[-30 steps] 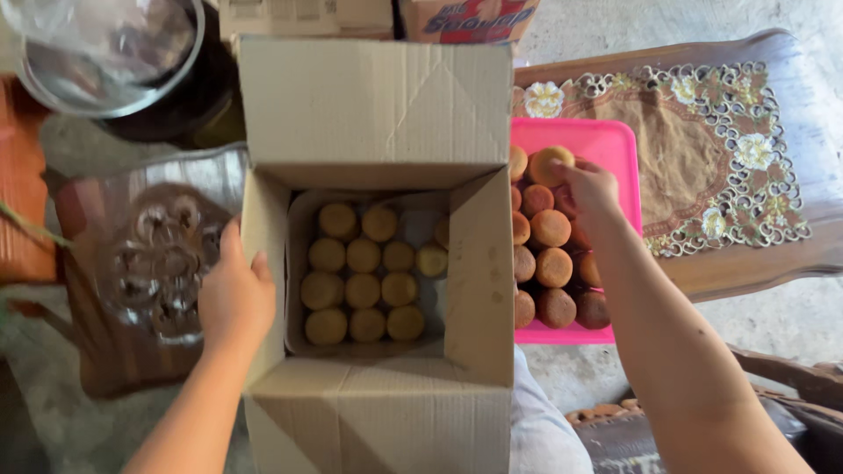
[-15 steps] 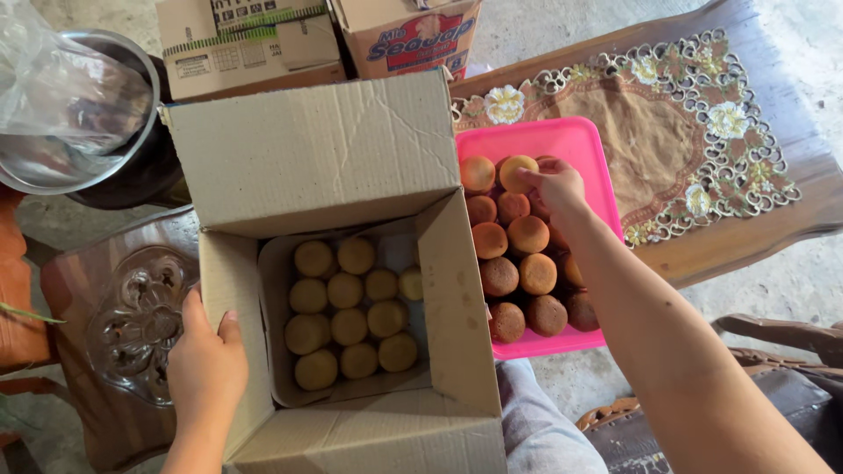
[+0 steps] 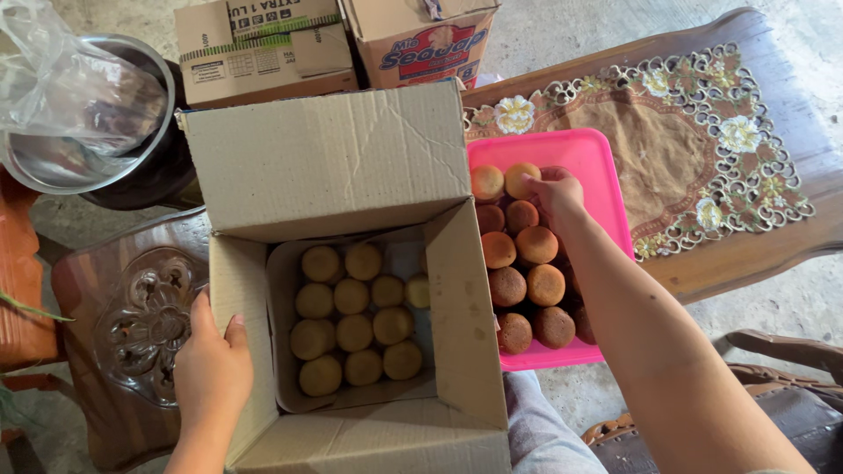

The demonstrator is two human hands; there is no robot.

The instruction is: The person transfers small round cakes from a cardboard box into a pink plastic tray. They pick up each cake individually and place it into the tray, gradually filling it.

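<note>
**Right hand in the pink tray, left hand steadying the box**

The right hand (image 3: 555, 191) is reaching into the pink tray (image 3: 606, 167), its fingers curling down onto a brown cake (image 3: 523, 180) in the far row — whether it is already gripping that cake or only touching it, I cannot tell, since the back of the hand is hiding the fingertips. The cakes in the tray (image 3: 527, 281) are lying in two rough columns running away from the person, so the long axis of the batch is pointing from near edge to far edge. Each cake is round, so it has no heading of its own.

The key relation: the tray is sitting just right of the box (image 3: 351, 421), touching or nearly touching its right flap, and the right hand is by far the nearer one — the open box lies leftward and a little nearer the person.

The left hand (image 3: 211, 373) is lying flat and open against the box's left flap, thumb up, pressing rather than gripping. Inside the box, paler cakes (image 3: 356, 329) are sitting in neat rows, with bare floor showing at the far right corner.

Further out, the tray is resting on a wooden table (image 3: 755, 254) with an embroidered cloth (image 3: 694, 149). Two more cartons (image 3: 263, 48) are standing beyond the box, and a steel bowl (image 3: 53, 171) with clear plastic is sitting at far left, above a carved wooden stool (image 3: 145, 325).
</note>
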